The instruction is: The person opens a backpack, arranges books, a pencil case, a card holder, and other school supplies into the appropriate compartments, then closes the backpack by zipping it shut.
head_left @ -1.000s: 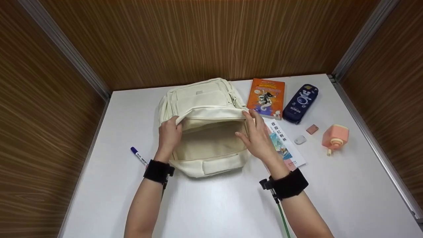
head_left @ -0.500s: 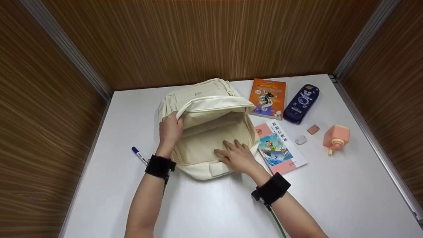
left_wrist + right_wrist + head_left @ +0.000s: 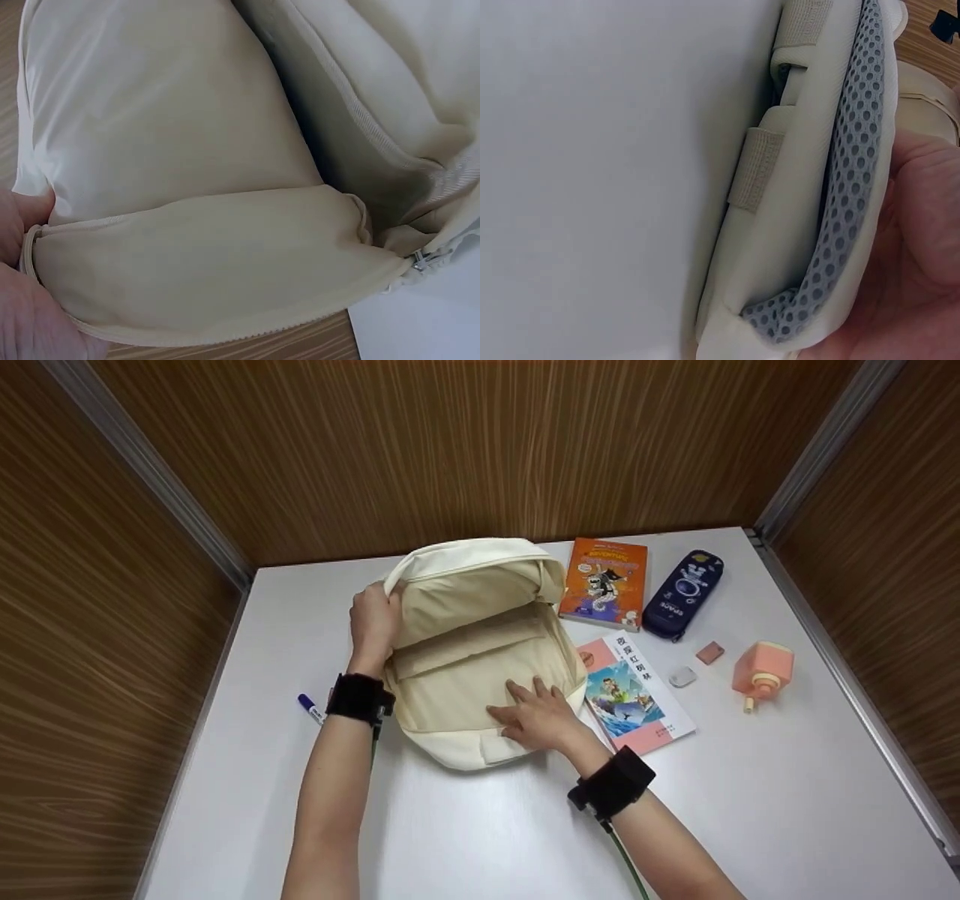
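Note:
A cream backpack (image 3: 450,744) lies on the table with its main compartment unzipped and its front panel lifted toward the back wall. My left hand (image 3: 375,622) grips the panel's edge at the left; in the left wrist view, thumb and fingers pinch the zipped fabric edge beside the pale lining (image 3: 180,112). The right hand (image 3: 541,718) rests with spread fingers on the inner back wall, just over the near rim. Grey mesh padding (image 3: 847,172) on the backpack's outer side shows next to that hand in the right wrist view.
Right of the backpack lie an orange book (image 3: 604,583), a pink-and-white book (image 3: 634,697), a navy pencil case (image 3: 684,594), a small grey item (image 3: 682,677), a pinkish block (image 3: 709,652) and a pink box-shaped object (image 3: 763,671). A blue-capped marker (image 3: 309,706) lies left, partly hidden by the left wrist.
My right hand has let go of the front panel's edge and come down onto the inside near the rim. The left hand has raised the panel up and back, widening the opening.

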Demonstrator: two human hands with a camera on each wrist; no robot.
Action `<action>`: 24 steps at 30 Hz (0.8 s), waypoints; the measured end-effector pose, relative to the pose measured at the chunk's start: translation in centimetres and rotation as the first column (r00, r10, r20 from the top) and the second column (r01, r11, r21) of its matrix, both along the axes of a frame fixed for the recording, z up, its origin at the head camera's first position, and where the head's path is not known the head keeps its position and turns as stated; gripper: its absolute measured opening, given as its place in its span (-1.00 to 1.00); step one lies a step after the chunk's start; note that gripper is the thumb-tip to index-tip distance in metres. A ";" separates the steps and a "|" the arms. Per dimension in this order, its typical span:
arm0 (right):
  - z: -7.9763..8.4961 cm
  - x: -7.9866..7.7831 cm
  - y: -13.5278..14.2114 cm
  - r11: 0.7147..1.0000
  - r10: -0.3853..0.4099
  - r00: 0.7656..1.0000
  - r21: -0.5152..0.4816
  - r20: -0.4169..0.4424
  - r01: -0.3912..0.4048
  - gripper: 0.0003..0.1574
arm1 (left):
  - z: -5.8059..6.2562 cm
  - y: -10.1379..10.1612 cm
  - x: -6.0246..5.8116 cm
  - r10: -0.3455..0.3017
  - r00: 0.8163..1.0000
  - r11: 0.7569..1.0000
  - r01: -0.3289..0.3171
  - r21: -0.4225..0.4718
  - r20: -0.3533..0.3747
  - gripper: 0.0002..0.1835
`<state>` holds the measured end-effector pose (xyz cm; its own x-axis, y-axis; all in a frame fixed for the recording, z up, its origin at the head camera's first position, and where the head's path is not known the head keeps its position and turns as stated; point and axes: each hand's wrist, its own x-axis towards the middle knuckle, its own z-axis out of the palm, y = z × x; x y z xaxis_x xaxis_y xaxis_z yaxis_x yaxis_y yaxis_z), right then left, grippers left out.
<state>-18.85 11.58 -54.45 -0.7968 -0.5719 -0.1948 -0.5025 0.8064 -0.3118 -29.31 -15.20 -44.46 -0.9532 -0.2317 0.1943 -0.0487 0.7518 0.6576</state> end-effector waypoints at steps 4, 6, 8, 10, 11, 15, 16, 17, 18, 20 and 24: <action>0.2 0.0 0.0 1.000 -0.004 1.000 0.011 0.007 0.004 -0.42 | -0.4 -0.2 -1.2 0.045 0.999 0.999 -0.045 -0.012 0.028 -0.58; 0.2 0.0 0.0 1.000 -0.006 1.000 0.015 0.009 0.006 -0.42 | -0.7 -0.2 -1.7 0.065 0.997 0.998 -0.064 -0.026 0.039 -0.55; 0.1 0.0 0.0 1.000 -0.002 1.000 0.018 0.007 0.002 -0.42 | -1.1 -0.3 -2.0 0.081 0.995 0.996 -0.079 -0.031 0.059 -0.54; 0.0 0.0 0.0 1.000 0.004 1.000 0.011 0.001 -0.004 -0.43 | -1.3 -0.3 -2.2 0.093 0.993 0.995 -0.090 -0.032 0.077 -0.54; -0.1 0.0 0.0 1.000 0.006 1.000 0.002 -0.004 -0.006 -0.44 | -1.4 -0.3 -2.2 0.094 0.992 0.995 -0.092 -0.028 0.085 -0.54; -0.4 0.0 0.4 0.998 0.014 1.000 -0.053 -0.020 -0.015 -0.46 | -1.7 -0.4 -2.2 0.087 0.992 0.996 -0.086 -0.015 0.096 -0.56; -0.5 0.1 0.5 0.997 0.015 1.000 -0.073 -0.024 -0.017 -0.47 | -1.7 -0.4 -2.1 0.085 0.991 0.996 -0.084 -0.015 0.101 -0.56; -0.6 0.1 0.8 0.995 0.017 0.999 -0.097 -0.029 -0.020 -0.48 | -1.7 -0.3 -2.1 0.083 0.991 0.997 -0.082 -0.014 0.105 -0.56; -0.7 0.1 1.0 0.992 0.019 0.999 -0.123 -0.034 -0.024 -0.48 | -1.7 -0.3 -2.1 0.079 0.991 0.997 -0.078 -0.015 0.111 -0.56; -0.7 0.1 1.7 0.982 0.023 0.999 -0.185 -0.038 -0.029 -0.49 | -1.8 -0.2 -2.0 0.076 0.990 0.997 -0.074 -0.022 0.122 -0.55; 0.0 0.1 3.4 0.952 -0.014 1.000 -0.306 -0.028 0.004 -0.50 | -1.9 -0.3 -1.8 0.069 0.989 0.997 -0.064 -0.043 0.130 -0.53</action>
<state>-18.72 14.95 -54.47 -0.8049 -0.5933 0.0115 -0.5082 0.6792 -0.5295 -31.10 -15.48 -46.35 -0.9537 -0.2902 0.0787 -0.1834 0.7688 0.6126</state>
